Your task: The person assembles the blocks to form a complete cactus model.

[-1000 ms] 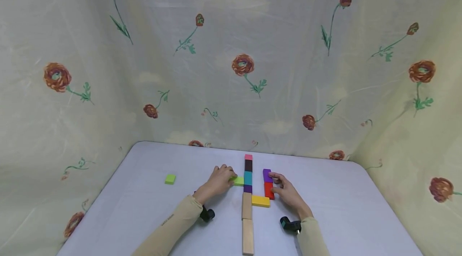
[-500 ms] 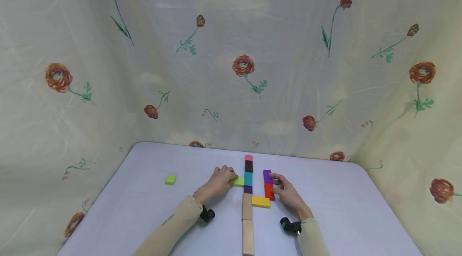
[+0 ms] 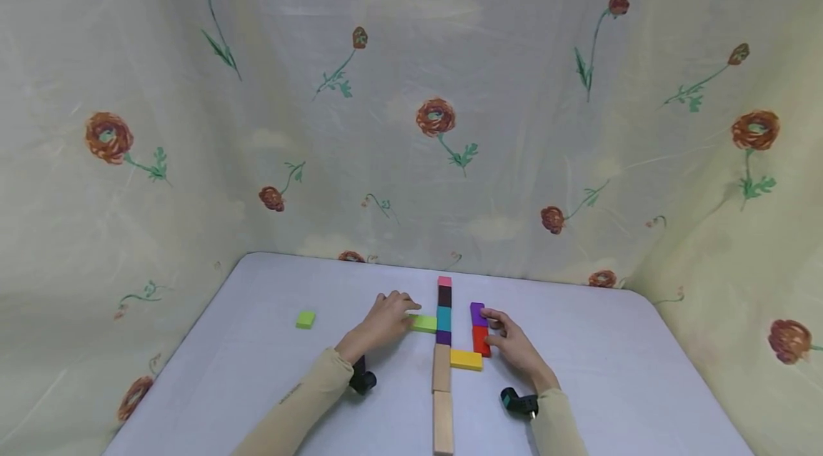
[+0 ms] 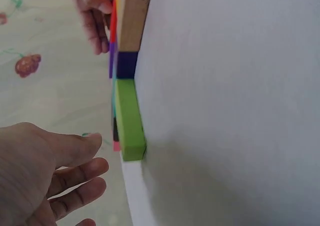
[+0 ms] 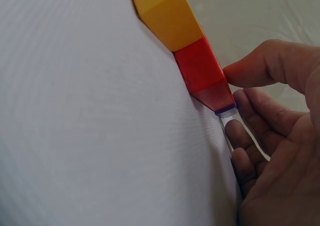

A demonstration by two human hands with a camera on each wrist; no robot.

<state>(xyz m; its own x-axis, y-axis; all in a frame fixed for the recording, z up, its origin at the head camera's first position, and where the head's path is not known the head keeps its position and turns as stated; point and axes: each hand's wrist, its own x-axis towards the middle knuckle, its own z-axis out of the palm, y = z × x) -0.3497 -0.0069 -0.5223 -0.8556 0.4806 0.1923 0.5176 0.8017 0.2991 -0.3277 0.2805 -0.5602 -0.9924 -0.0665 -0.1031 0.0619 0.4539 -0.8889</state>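
Observation:
In the head view my left hand (image 3: 384,320) is just left of a lime-green block (image 3: 424,324); the left wrist view shows its thumb and fingers apart from that green block (image 4: 130,121). The green block butts against a column of pink (image 3: 444,281), dark brown (image 3: 444,296), teal (image 3: 444,318) and dark purple (image 3: 444,336) blocks, followed by two plain wooden blocks (image 3: 441,368). My right hand (image 3: 512,343) rests beside a purple block (image 3: 477,313) and a red block (image 3: 480,336), thumb tip at the red block's edge (image 5: 202,68), fingers loosely bent. A yellow block (image 3: 466,360) links column and red block.
A small green block (image 3: 305,320) lies alone on the left of the white table (image 3: 611,370). Flower-printed curtains (image 3: 508,120) surround the table at the back and sides. Each wrist carries a black camera (image 3: 519,402).
My left hand has let go of the green block and shifted slightly left, its fingers spreading. The right hand and the blocks stay where they were.

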